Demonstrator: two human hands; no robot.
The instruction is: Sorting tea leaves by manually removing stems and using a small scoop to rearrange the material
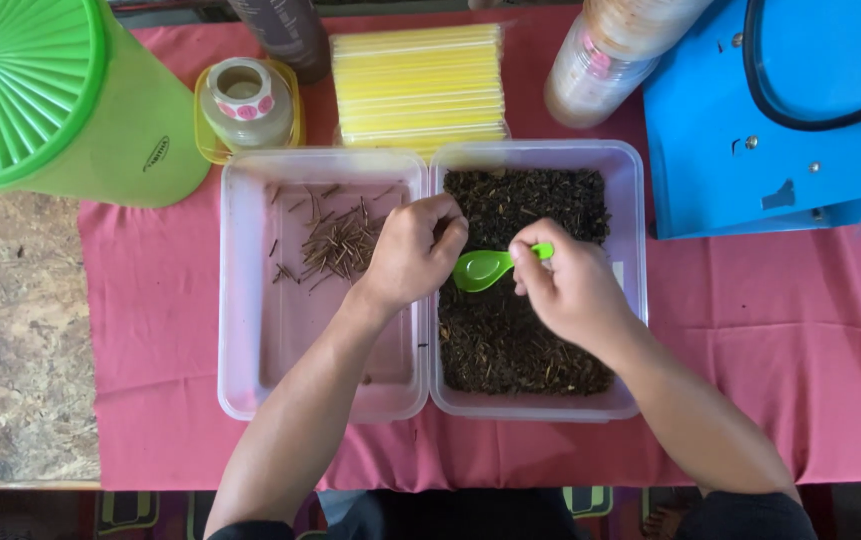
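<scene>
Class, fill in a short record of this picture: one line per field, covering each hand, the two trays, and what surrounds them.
Left hand: left hand curled over the divide between the trays, fingertips pinched; what it holds cannot be seen
Right hand: right hand with a grip on a green spoon, bowl empty
Left tray: clear tray with a small scatter of brown sticks
Right tray: clear tray filled with dark dried shreds
Surface: pink cloth
Behind the trays: yellow straws, green container, small jar
Right edge: blue machine
</scene>
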